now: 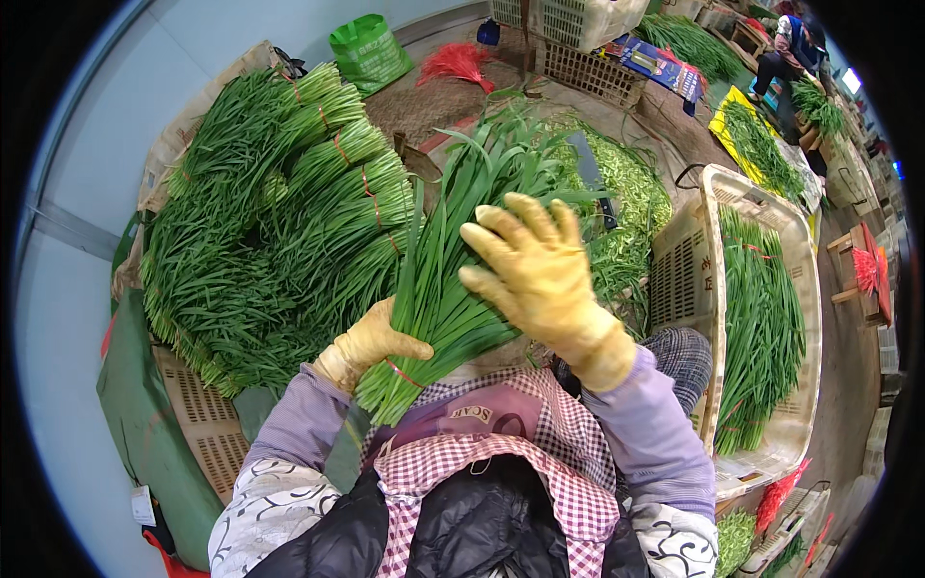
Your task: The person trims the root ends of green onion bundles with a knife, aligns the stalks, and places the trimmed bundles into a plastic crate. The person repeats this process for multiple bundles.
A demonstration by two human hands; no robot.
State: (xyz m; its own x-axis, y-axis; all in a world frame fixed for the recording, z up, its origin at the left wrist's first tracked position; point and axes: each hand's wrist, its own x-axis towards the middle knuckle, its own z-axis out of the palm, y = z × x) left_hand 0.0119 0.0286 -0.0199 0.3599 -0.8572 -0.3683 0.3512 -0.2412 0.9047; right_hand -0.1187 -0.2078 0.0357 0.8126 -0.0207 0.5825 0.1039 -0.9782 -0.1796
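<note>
My left hand [372, 343], in a yellow rubber glove, grips a bundle of green garlic chives [441, 289] near its base, beside a red tie. The bundle's pale cut ends point towards my lap and its leaves fan out away from me. My right hand [535, 274], gloved alike, lies spread over the leaves on the right, its fingers apart; whether the palm touches them I cannot tell. Beyond it, a knife with a black handle [608, 213] rests on a heap of chive trimmings [643, 188]. Tied chive bundles [303, 217] are piled high on the left.
At the right stands a white plastic crate [715, 289] holding tied chives [762, 325]. Red ties [457, 63] and a green bag [368, 54] lie beyond the pile. More crates [585, 72] stand at the back. Another person [791, 54] sits at the far right, handling greens.
</note>
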